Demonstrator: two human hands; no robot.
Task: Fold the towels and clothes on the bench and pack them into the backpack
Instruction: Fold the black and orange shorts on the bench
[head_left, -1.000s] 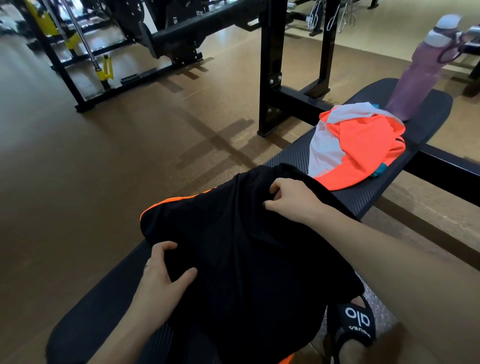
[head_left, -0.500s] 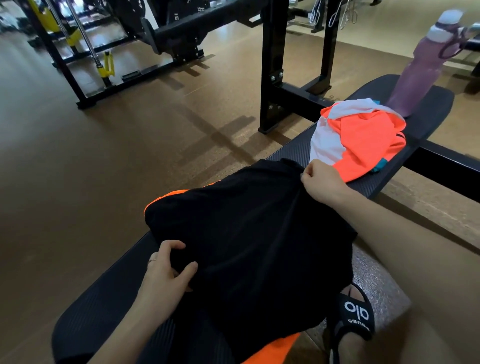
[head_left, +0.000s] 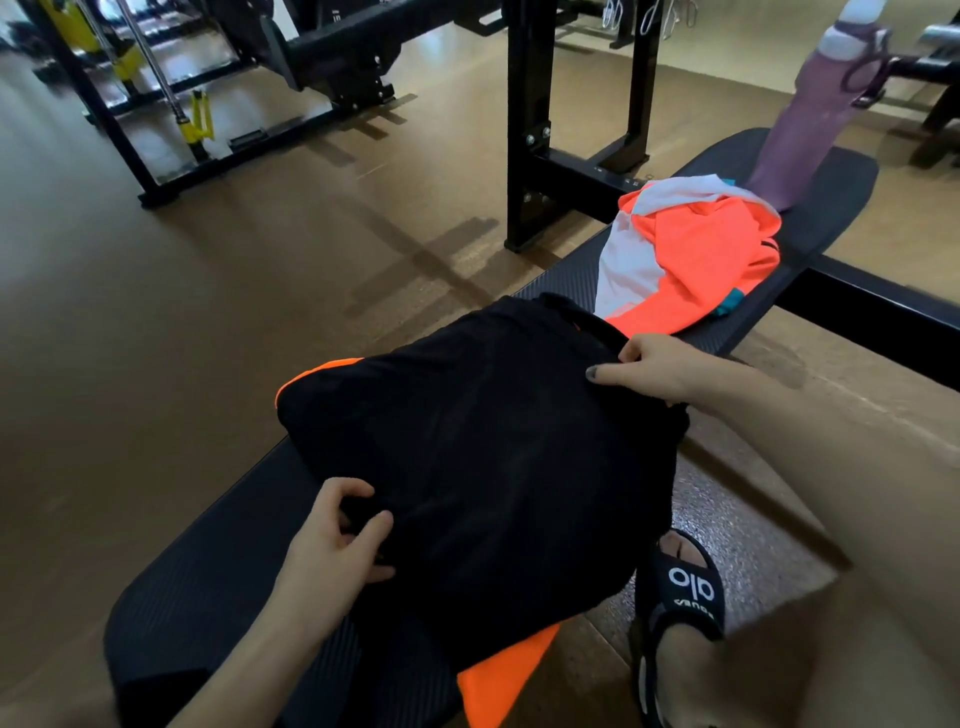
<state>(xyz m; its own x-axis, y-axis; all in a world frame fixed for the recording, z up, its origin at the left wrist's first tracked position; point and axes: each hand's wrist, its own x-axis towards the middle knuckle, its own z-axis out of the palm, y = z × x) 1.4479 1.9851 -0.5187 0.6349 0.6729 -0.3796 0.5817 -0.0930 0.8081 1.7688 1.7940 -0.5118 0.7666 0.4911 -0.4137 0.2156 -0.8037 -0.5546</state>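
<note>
So the black garment (head_left: 483, 467) lay spread across the worktop (head_left: 218, 582), long axis running between the two hands. Left hand (head_left: 337, 540) had a pinching grip on the near edge, right hand (head_left: 649, 371) was gripping the far corner. The orange top (head_left: 701, 265) sat just past the right hand, so probably that hand's reach next.

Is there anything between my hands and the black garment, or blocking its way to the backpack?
Nothing between: the left hand and right hand already grip the black garment with orange trim on the black padded bench. No backpack is in view, so that path can't be judged.
</note>
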